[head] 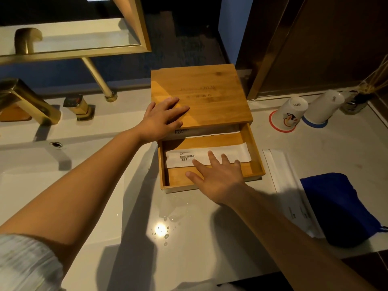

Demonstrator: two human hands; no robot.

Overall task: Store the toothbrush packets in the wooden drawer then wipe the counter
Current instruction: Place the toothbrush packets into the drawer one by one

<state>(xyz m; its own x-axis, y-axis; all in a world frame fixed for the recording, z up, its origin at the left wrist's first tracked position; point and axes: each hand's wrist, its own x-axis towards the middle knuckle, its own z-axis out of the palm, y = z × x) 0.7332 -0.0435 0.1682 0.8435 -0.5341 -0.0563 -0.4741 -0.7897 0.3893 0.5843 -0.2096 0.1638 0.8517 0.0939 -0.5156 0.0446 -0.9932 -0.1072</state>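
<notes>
A bamboo box (210,97) stands on the white counter (189,227) with its wooden drawer (255,156) pulled out toward me. Two white toothbrush packets lie in the drawer: one (189,157) at the front printed "BRUSHING TEETH", another (210,132) half under the box lid. My left hand (162,119) rests flat on the lid's left edge. My right hand (218,175) is spread over the drawer's front, fingertips on the front packet. A blue cloth (338,208) lies bunched at the right.
A gold faucet (25,101) and handle (78,107) stand at the left by the sink basin (42,175). Two upturned cups (291,114) and a reed diffuser (357,99) sit at the back right. White paper sheets (283,175) lie beside the drawer. Water drops (165,232) dot the counter.
</notes>
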